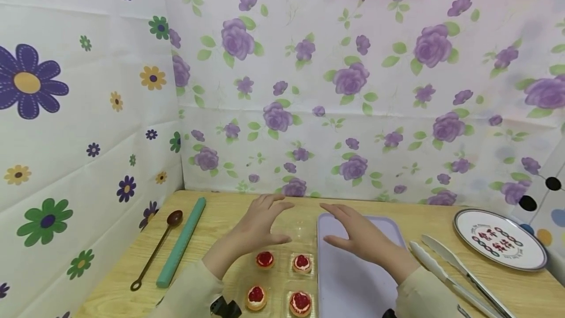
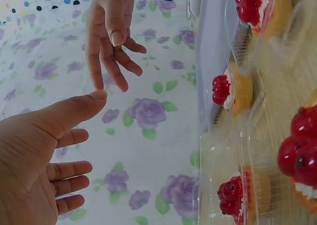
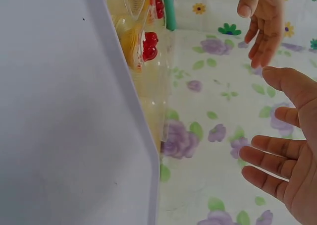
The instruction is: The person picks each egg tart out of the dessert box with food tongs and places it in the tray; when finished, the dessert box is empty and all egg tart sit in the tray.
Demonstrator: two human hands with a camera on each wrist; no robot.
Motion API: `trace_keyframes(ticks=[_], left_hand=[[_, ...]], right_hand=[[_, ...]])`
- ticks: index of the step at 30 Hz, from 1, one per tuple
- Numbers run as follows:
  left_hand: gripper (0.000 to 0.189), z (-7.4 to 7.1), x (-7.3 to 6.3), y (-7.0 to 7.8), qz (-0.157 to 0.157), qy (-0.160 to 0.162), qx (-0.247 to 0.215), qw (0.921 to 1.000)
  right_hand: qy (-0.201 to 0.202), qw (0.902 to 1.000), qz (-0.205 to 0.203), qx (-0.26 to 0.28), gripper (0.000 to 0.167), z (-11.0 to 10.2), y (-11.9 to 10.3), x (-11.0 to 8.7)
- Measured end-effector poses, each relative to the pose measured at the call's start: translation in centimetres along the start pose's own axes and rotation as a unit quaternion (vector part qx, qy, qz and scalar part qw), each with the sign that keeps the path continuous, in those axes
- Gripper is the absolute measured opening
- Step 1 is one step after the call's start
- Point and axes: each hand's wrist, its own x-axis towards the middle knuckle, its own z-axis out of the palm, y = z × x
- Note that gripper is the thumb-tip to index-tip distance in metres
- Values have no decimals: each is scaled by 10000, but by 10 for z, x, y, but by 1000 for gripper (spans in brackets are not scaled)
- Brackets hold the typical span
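Observation:
My left hand (image 1: 258, 225) hovers above a clear plastic box (image 1: 279, 286), its fingers spread and relaxed, holding nothing. Inside the box sit several small tarts (image 1: 300, 304) with white cream and red berries; part of it is hidden behind the left hand and forearm. Over the lavender tray (image 1: 348, 288) is my right hand (image 1: 359, 237), fingers loosely extended and also free of anything. The two palms face each other with a gap between them. In the left wrist view, a tart (image 2: 233, 89) shows its red topping beside the tray's edge.
On the left lie a dark brown spoon (image 1: 165, 234) and a teal stick-shaped box (image 1: 182, 244). Metal tongs (image 1: 459, 271) lie right of the tray. A white plate (image 1: 500, 239) with red lettering is at the far right. Flower-patterned cloth (image 1: 309, 87) walls in the table's back.

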Motion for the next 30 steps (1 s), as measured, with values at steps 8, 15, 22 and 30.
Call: trace_keyframes(ticks=[8, 15, 22, 30], left_hand=[[72, 0, -15, 9, 235, 185, 42, 9995], [69, 2, -28, 15, 514, 406, 129, 9978], [71, 3, -41, 23, 771, 467, 201, 9957], [70, 10, -54, 24, 939, 498, 163, 9942]], right_hand=[[471, 9980, -298, -296, 72, -9, 0, -31], [913, 9927, -412, -666, 71, -18, 2, -55], [1328, 9836, -580, -1073, 72, -24, 8, -81], [1641, 9720, -668, -1545, 80, -30, 12, -101]])
